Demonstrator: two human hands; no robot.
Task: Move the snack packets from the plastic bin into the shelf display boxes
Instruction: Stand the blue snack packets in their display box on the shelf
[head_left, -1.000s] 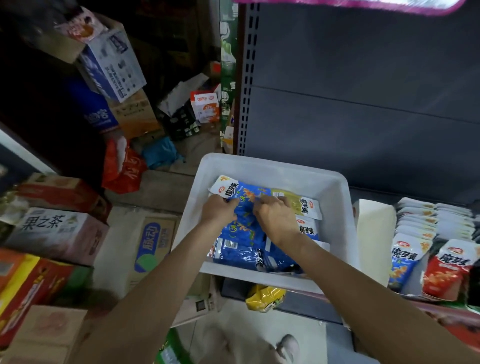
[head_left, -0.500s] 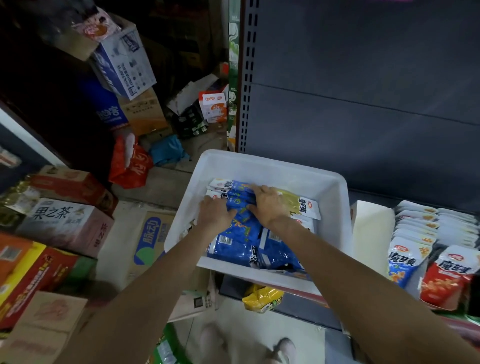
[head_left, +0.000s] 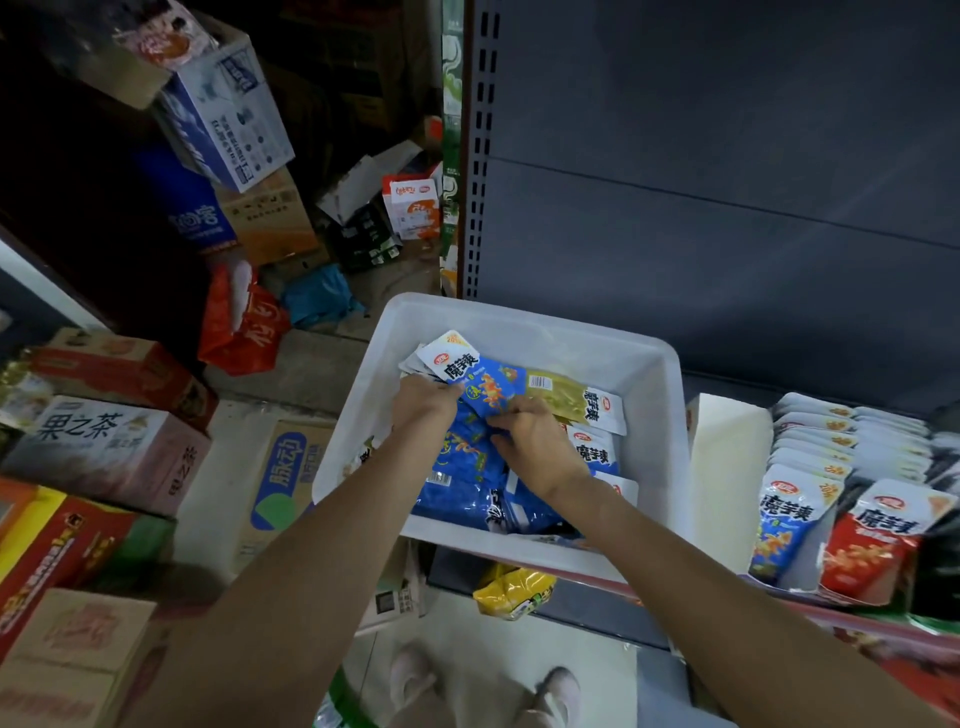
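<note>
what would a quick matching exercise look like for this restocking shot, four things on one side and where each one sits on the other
Things:
1. blue packet
2. yellow-green packet
3. red packet
4. yellow bag

Places:
A. below the white bin's near edge
B. front of the right-hand display row on the shelf
C. lifted at the top of the stack, gripped by the left hand and right hand
D. lying inside the bin, just right of the lifted packet

Pairs: 1-C, 2-D, 3-B, 4-A
</note>
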